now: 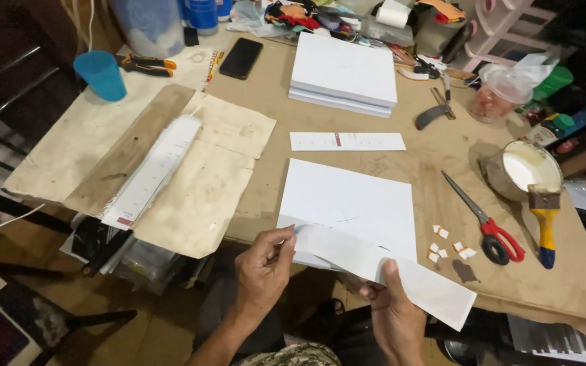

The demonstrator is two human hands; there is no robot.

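- The left hand (262, 268) sits at about 6 o'clock. Its thumb and fingers pinch the left end of a long white paper strip (381, 268).
- The right hand (391, 315) is lower, near 5 o'clock. Its thumb presses on top of the strip and its fingers curl under it.
- The strip runs from the left hand down toward 4 o'clock. It is held just off the table edge.
- A big white sheet (350, 203) lies on the brown table (442, 156) right behind the strip.
- Red-handled scissors (486, 220) lie at 3 o'clock.
- A brush with a yellow handle (544, 217) rests on a pot of white glue (525, 168) past the scissors.
- A stack of white paper (342, 73) sits at 12 o'clock.
- A blue cup (101, 74) stands at 10 o'clock.
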